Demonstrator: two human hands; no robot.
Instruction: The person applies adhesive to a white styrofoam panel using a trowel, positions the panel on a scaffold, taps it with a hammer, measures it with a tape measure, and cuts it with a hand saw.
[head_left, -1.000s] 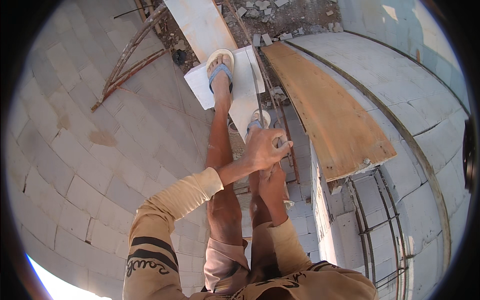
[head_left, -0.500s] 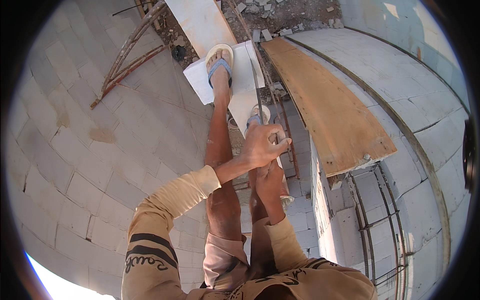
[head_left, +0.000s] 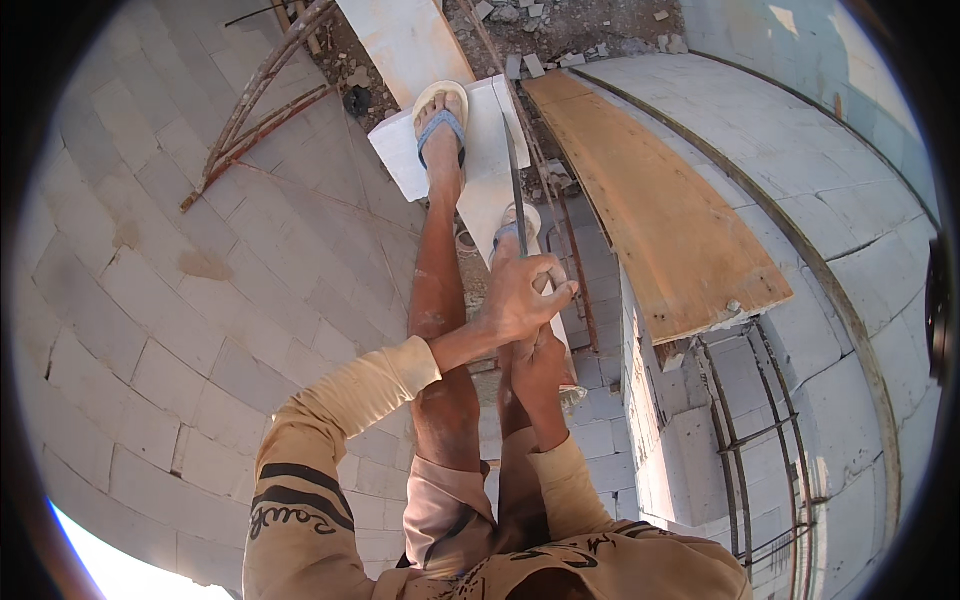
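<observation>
My left hand [head_left: 522,300] is closed, its thumb and forefinger curled into a ring. A long, thin, dark strip [head_left: 516,185], like a blade seen edge-on, runs from it toward my feet and narrows to its far end. Just below, my right hand [head_left: 540,362] is closed and partly covered by the left; what it holds is hidden. My left sandalled foot [head_left: 440,122] presses on a white block [head_left: 400,155], which lies across a pale plank [head_left: 480,205]. My right foot [head_left: 507,228] rests farther back, partly behind the strip.
To the right, a brown wooden board [head_left: 660,215] lies along a block wall [head_left: 840,165]. Steel rebar [head_left: 735,440] stands in a gap below it. A rusty metal frame [head_left: 235,140] leans at the upper left. Rubble [head_left: 515,20] lies at the far end.
The dark strip has shifted slightly and more of its length shows against the white block. Both hands keep nearly the same place and grip. The view has moved a little.
</observation>
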